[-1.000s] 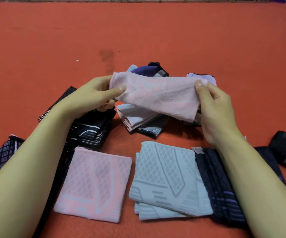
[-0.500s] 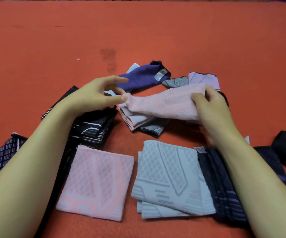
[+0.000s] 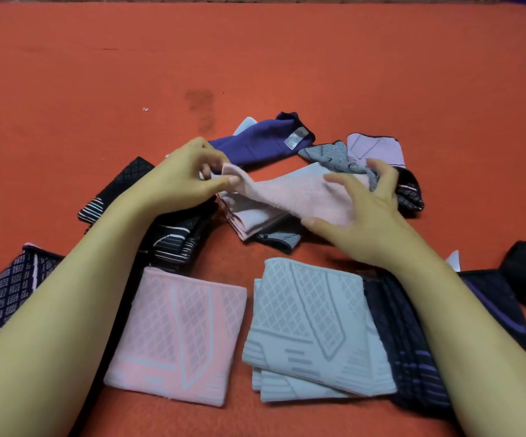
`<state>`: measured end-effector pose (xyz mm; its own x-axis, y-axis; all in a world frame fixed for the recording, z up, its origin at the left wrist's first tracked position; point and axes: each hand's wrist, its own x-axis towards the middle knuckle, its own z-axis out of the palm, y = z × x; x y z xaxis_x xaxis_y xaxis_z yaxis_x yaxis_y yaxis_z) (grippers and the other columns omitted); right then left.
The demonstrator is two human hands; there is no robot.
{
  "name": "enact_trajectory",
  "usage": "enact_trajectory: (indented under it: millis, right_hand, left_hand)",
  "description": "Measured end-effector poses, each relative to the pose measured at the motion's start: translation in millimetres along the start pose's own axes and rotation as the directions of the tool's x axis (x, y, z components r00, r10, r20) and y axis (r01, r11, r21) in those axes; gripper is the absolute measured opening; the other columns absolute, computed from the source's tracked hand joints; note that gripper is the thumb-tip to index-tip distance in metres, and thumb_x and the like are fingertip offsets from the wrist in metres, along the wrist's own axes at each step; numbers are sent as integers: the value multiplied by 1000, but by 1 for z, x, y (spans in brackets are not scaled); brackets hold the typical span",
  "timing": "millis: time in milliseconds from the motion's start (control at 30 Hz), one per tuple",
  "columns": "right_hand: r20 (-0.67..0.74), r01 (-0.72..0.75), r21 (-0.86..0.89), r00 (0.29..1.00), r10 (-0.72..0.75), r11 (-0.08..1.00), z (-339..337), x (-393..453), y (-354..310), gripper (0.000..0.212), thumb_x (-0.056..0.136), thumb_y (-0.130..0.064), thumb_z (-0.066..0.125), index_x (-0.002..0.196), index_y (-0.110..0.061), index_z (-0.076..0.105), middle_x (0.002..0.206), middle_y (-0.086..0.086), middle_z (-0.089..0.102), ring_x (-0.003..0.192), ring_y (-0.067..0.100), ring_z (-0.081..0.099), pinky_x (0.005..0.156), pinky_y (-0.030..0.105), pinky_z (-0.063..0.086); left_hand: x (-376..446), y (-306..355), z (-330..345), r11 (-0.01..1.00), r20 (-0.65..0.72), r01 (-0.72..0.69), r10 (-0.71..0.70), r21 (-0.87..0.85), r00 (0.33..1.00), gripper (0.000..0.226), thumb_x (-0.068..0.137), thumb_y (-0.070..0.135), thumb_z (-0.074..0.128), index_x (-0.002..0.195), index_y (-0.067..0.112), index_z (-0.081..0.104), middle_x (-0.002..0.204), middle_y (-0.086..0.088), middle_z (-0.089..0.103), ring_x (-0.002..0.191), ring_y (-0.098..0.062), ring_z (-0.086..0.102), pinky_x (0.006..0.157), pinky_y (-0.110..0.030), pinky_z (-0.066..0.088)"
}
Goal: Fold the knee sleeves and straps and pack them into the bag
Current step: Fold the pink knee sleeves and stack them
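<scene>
Pinching pink sleeve, left hand; right hand spread above.

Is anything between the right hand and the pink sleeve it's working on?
Nothing visible: the right hand hovers open directly over the pink knee sleeve, whose far corner the left hand pinches.

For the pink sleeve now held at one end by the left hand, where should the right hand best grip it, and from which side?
Probably the free right end of the pink sleeve, taken from above. The left hand already pinches the left corner, the sleeve lies stretched across the pile, and the right hand hovers open over that end.
</scene>
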<state>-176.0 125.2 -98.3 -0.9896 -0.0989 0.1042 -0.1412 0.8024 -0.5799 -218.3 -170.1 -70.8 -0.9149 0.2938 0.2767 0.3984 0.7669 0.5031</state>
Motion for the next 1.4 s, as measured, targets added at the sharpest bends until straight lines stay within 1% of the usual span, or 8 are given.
enact_trajectory:
  millis: [100,333,433,667,867,1100,1200,1400]
  right_hand:
    - [27,57,-169,998,-54,984,4,-1,-1,80,73,-78,69,144,-51,45,164,-10,3,150,24,9,115,51,24]
    - [-293,389,-26,878,-379,921,4,5,-8,14,92,-30,63,98,-40,71,114,-25,64,114,14,48,93,38,39]
    - [-340,364,217,898,-279,906,-9,6,-7,22,94,-31,70,75,-40,63,66,-24,59,68,-2,53,66,18,39]
    - [-287,185,441,956,-57,878,-15,13,0,12,96,-32,72,91,-21,75,80,-18,71,70,-6,57,63,10,42]
    - [-163,-5,751,968,193,660,-15,15,0,16,101,-29,66,103,-15,73,88,-3,73,75,10,62,61,24,48]
    - [236,-169,905,963,-131,390,-23,2,-14,26,96,-22,60,114,-4,67,90,8,66,72,11,62,58,21,55]
    - [288,-180,884,937,-198,432,-22,0,-16,41,92,-34,63,118,-3,70,89,9,59,65,9,54,55,17,52]
    - [249,-112,847,947,-201,520,-15,-2,-20,25,104,-19,54,119,-3,65,63,-11,61,47,2,49,46,15,43]
  left_hand:
    - [-2,4,-5,978,-18,6,-10,-210,1000,21,105,33,61,107,15,71,110,-4,72,98,-13,66,91,-29,49]
    - [-4,22,-15,916,-101,-93,58,-389,993,26,111,31,48,105,15,66,90,13,65,81,-3,56,71,-27,46]
    - [2,22,-13,929,-205,-84,9,-361,979,31,111,36,48,109,11,67,93,7,63,82,-7,54,72,-32,43]
    - [4,23,1,874,-191,101,-214,-475,958,31,110,38,51,106,11,67,65,0,58,38,-12,44,34,-22,37]
    - [3,25,-13,407,100,120,-69,-906,993,48,84,33,82,128,19,67,118,-3,71,109,-23,69,104,-42,53]
    - [-1,50,-2,517,279,257,-37,-817,960,42,102,26,60,143,16,53,136,-15,68,113,-26,72,89,-45,63]
    - [-4,56,-3,584,262,238,-44,-776,964,27,104,13,54,131,11,59,105,-1,80,93,-12,76,72,-27,62]
    - [-7,56,4,685,325,247,-16,-685,945,39,96,25,63,135,18,61,131,-8,71,119,-31,70,93,-54,57]
